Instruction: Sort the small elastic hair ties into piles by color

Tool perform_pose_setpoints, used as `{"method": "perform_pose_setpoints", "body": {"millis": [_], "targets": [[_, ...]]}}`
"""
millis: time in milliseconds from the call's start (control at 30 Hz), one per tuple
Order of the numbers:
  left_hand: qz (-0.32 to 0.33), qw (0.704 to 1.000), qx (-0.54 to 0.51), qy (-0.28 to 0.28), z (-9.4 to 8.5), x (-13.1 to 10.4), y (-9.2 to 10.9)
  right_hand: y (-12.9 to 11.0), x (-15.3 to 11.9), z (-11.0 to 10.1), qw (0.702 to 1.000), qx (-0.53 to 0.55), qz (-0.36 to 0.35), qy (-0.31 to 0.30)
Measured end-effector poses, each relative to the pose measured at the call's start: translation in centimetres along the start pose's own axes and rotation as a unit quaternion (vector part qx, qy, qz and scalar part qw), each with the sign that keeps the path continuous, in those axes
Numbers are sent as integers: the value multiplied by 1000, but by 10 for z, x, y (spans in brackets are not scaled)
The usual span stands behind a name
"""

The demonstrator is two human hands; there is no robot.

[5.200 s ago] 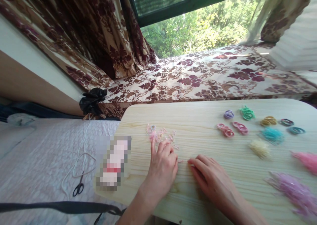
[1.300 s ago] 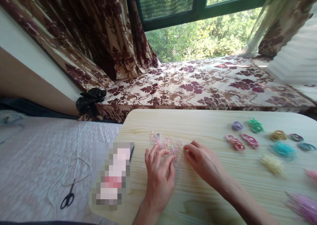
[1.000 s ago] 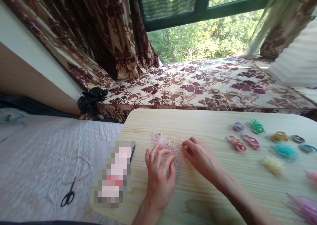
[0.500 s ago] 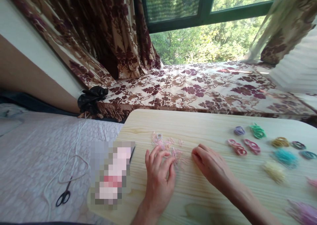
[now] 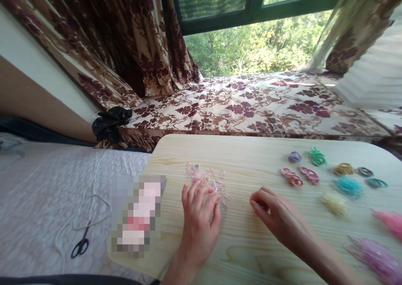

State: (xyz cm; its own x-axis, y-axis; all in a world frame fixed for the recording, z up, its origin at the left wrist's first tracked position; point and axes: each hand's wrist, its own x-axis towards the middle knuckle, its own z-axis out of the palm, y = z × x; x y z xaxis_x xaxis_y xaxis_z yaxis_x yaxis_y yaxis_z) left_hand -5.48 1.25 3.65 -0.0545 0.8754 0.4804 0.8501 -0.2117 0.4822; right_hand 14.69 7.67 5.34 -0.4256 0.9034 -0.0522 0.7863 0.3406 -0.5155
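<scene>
A loose pile of small pink and clear elastic bands [image 5: 215, 186] lies on the wooden table. Over its near edge rests my left hand [image 5: 201, 220], palm down with fingers apart, the fingertips at the bands. To the right, my right hand [image 5: 273, 209] is curled with thumb and fingertips together above bare wood. Whatever it pinches, if anything, is too small to make out. A small whitish ring [image 5: 196, 167] sits at the pile's far side.
Sorted hair ties stand to the right: purple [image 5: 295, 156], green [image 5: 318, 156], tan [image 5: 343, 168]. Nearer are teal bands [image 5: 348, 186], cream bands [image 5: 333, 204] and lilac bands [image 5: 378, 258]. A blurred-out object [image 5: 140, 218] lies left; scissors [image 5: 80, 247] and a white cord [image 5: 75, 218] lie on the bed.
My right hand has shifted right, farther from the pile, its fingers still curled. My left hand stays at the bands. The view has turned slightly, showing more of the lilac and pink bands at right.
</scene>
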Motion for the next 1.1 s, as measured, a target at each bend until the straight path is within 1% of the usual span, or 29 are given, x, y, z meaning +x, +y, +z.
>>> {"method": "perform_pose_setpoints", "body": {"millis": [133, 333, 467, 600, 700, 933, 1100], "targets": [[20, 1000, -5, -20, 1, -1, 10, 7, -9, -2, 1000, -21, 7, 14], [36, 998, -14, -51, 8, 1, 29, 12, -20, 0, 999, -38, 0, 12], [39, 998, -10, -57, 10, 3, 32, 14, -23, 0, 999, -51, 5, 12], [39, 998, 3, -58, 10, 4, 32, 13, -20, 2, 997, -73, 11, 9], [37, 997, 19, -72, 12, 6, 33, 12, -18, 5, 995, -101, -9, 26], [26, 989, 66, -133, 19, 14, 42, 8, -22, 13, 988, -131, -41, 77], [7, 982, 100, -158, 25, 22, 49, 16, -34, 9, 985, -126, -57, 107]]}}
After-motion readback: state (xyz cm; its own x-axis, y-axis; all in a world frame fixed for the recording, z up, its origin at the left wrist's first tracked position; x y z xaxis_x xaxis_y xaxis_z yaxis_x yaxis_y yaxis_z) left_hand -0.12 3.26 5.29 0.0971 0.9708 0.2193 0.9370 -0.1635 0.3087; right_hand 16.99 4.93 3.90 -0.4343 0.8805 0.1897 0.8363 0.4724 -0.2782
